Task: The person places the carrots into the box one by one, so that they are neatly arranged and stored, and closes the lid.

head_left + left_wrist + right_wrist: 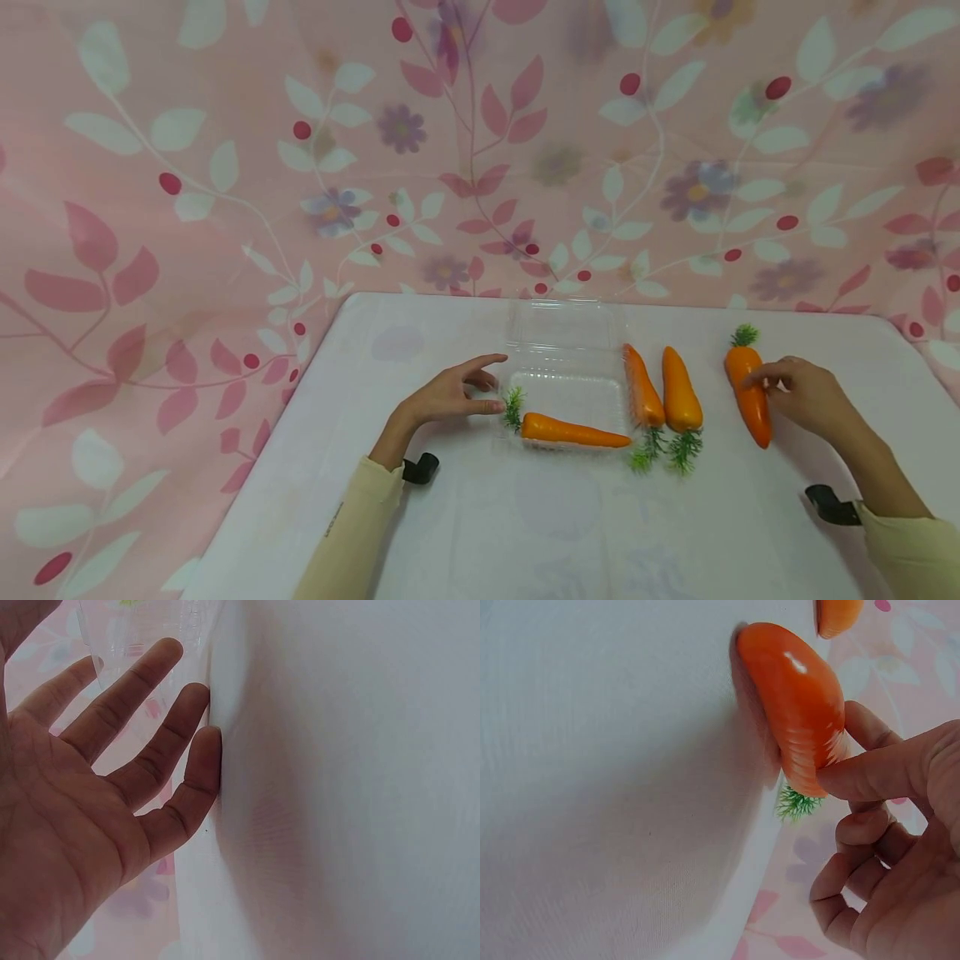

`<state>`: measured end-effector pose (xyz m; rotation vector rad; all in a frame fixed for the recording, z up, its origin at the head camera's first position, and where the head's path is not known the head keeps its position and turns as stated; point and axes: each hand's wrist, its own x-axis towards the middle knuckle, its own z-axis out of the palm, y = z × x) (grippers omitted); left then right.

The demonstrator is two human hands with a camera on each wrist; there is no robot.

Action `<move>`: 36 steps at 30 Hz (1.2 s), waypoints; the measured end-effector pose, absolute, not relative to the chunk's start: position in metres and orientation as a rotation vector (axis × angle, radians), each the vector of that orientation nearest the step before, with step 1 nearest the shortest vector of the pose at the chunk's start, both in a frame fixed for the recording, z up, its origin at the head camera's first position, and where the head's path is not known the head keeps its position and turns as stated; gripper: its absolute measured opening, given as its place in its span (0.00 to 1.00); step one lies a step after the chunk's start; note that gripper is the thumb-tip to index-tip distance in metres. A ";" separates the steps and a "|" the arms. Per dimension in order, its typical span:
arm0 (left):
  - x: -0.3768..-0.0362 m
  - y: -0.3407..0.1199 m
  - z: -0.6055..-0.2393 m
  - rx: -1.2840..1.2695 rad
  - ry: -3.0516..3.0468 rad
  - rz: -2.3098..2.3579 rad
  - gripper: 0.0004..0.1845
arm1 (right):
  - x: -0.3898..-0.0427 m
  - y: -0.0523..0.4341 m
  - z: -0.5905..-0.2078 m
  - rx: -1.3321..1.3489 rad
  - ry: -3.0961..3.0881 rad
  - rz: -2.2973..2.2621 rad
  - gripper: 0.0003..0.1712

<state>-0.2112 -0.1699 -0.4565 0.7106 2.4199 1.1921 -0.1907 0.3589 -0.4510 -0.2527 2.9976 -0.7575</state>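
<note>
1. Cream sleeves reach up from the near edge of the white table (465, 533), forearms angled inward.
2. Left hand (450, 393) lies with fingers spread and straight, holding nothing, fingertips at the left rim of the clear clamshell tray (570, 379).
3. One carrot (573, 431) lies inside the tray along its near edge.
4. Two carrots (663, 396) lie just right of the tray, leaves toward the person.
5. Right hand (802, 396) pinches the far-right carrot (750, 392) near its leafy end; that carrot rests on the table.

Orange toy carrot (750, 396) — green tuft farthest from the person — lies on the white table (420, 533).
</note>
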 end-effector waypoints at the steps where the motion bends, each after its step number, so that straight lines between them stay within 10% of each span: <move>1: -0.211 -0.170 -0.456 0.714 2.419 1.196 0.44 | -0.190 0.359 -0.451 -0.239 2.998 -0.768 0.12; 9: -0.211 -0.171 -0.457 0.704 2.418 1.200 0.44 | -0.185 0.353 -0.450 -0.160 3.063 -0.850 0.12; 36: -0.211 -0.169 -0.455 0.723 2.372 1.257 0.43 | -0.180 0.355 -0.451 0.576 2.700 -1.080 0.55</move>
